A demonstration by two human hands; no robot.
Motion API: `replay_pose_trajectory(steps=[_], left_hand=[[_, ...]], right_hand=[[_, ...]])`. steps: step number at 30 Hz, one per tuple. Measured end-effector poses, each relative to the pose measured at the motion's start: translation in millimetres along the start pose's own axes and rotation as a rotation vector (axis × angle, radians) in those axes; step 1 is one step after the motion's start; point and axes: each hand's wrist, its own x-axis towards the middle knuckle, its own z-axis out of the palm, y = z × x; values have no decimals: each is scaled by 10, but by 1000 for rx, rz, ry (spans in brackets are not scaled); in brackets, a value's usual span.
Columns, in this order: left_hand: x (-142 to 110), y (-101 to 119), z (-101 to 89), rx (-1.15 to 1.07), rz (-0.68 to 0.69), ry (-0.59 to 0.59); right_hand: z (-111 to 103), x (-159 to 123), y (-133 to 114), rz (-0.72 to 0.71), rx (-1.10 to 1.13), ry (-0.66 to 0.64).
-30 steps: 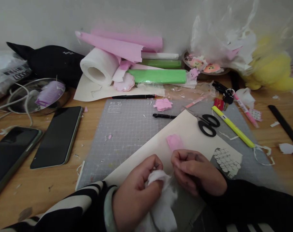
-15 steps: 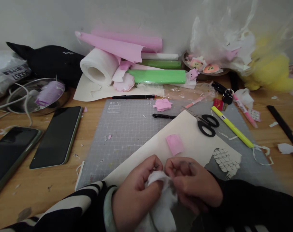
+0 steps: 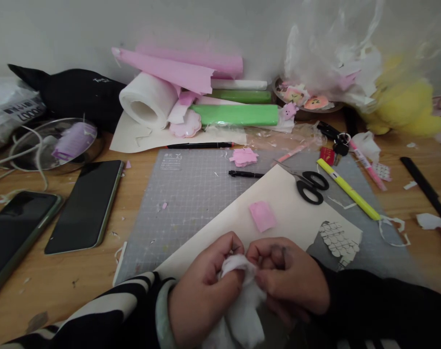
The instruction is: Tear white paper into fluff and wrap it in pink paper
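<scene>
A crumpled white tissue point(image 3: 244, 310) hangs between my hands at the bottom centre. My left hand point(image 3: 208, 286) is closed around its upper part, the thumb pressed on top. Against the tissue's right edge, my right hand point(image 3: 289, 276) is pinched; its fingertips meet the edge, though exactly what they grip is partly hidden. Just beyond my fingers, a small pink paper piece point(image 3: 262, 216) lies on a large cream sheet point(image 3: 220, 220). Black-handled scissors point(image 3: 312, 187) rest across the far corner of that sheet.
Under the sheet is a grey cutting mat point(image 3: 184, 189). Two phones, one a dark phone point(image 3: 86, 206), lie left beside a metal bowl point(image 3: 60, 145). Behind stand a white paper roll point(image 3: 148, 102) and green packs point(image 3: 238, 115). A yellow marker point(image 3: 349, 189) lies right, near a patterned paper scrap point(image 3: 340, 242).
My right hand has shifted slightly left, towards the tissue. My left hand keeps its hold almost unmoved, and the things on the table stay in place.
</scene>
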Motion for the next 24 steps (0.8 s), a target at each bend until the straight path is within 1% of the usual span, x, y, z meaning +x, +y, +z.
replay_pose_trajectory(steps=[3,7,11,14,16,20,22,24], left_hand=[[-5,-5,-8,30,-14,-10],[-10,-15,-15,17,0,-11],[-7,-9,-2,-22,-3,-16],[-5,1,1,0,-32,-11],[-3,5,0,28,-22,3],[-6,1,0,16,0,-7],[-13,-5,-4,23,-8,-11],[-18,-13,-12,40,-11,-6]], right_hand=[[-10,2,5,-27,32,23],[-4,13,24,-67,52,6],[23,8,34,-46,-13,44],[12,-2,11,-18,20,33],[11,-5,7,-32,41,27],[56,-11,23,-109,-39,120],[70,-20,11,-96,-45,160],[65,-28,-7,-66,7,147]])
